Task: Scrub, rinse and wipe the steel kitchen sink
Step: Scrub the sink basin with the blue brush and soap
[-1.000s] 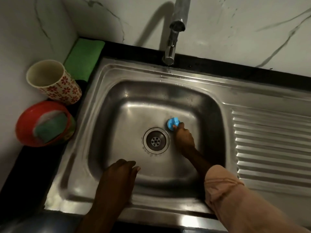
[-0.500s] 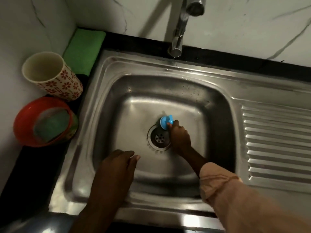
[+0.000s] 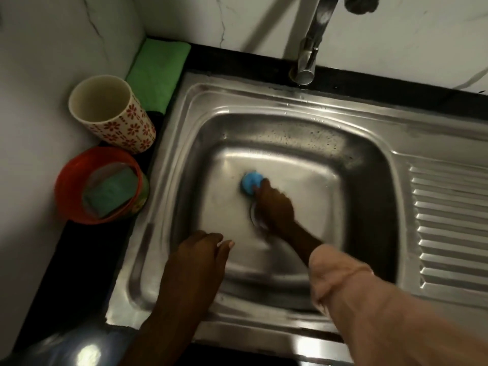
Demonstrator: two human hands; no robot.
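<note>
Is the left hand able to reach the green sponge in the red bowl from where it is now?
Probably yes. The left hand rests open on the sink's front rim, holding nothing, and the green sponge lies uncovered in the red bowl, with nothing between them.

The scene is dim, with a warm greenish cast. Soft glare lies across the floor of the steel sink [image 3: 290,165] and along its front rim, and a bright blurred highlight sits at the bottom-left corner. The tap [image 3: 307,59] throws a slanting shadow on the wall. Motion blur smears the right hand [image 3: 274,207] and blue scrubber [image 3: 250,182]. Wide-angle distortion bends the sink's edges.
</note>
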